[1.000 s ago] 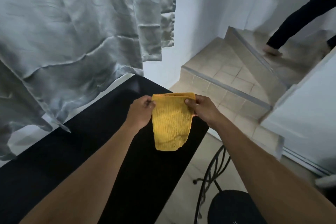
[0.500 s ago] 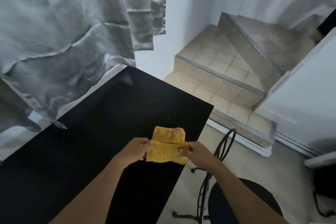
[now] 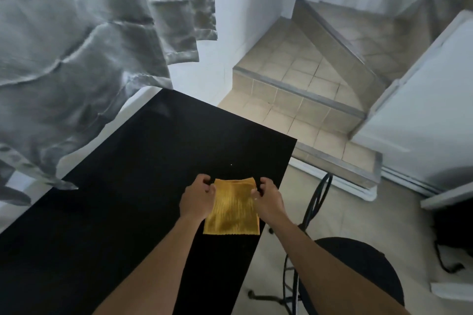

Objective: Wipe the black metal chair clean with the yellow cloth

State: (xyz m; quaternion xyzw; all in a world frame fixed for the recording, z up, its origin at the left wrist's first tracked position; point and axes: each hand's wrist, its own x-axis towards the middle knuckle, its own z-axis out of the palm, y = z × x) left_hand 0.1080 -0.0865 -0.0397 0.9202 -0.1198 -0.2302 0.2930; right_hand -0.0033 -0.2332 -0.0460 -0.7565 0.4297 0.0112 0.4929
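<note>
We hold the yellow cloth (image 3: 231, 208) between both hands over the black table (image 3: 128, 199), close to its right edge and toward the near half of that edge. Our left hand (image 3: 195, 198) pinches the cloth's upper left corner with curled fingers, and our right hand (image 3: 268, 199) pinches the upper right corner the same way, so both hands are closed on the fabric. The cloth is folded into a rough rectangle with a ribbed weave; whether its lower edge rests on the table or hangs just above it we cannot tell. We read no brand, label or writing on it or anywhere else. The black metal chair (image 3: 317, 202) stands on the floor just beside the table's right edge, its curved wire back rising near our right wrist and its round dark seat (image 3: 358, 263) below our right forearm. Grey curtains (image 3: 76, 46) hang past the table's left edge, and tiled steps (image 3: 307, 89) lie beyond its far corner.
</note>
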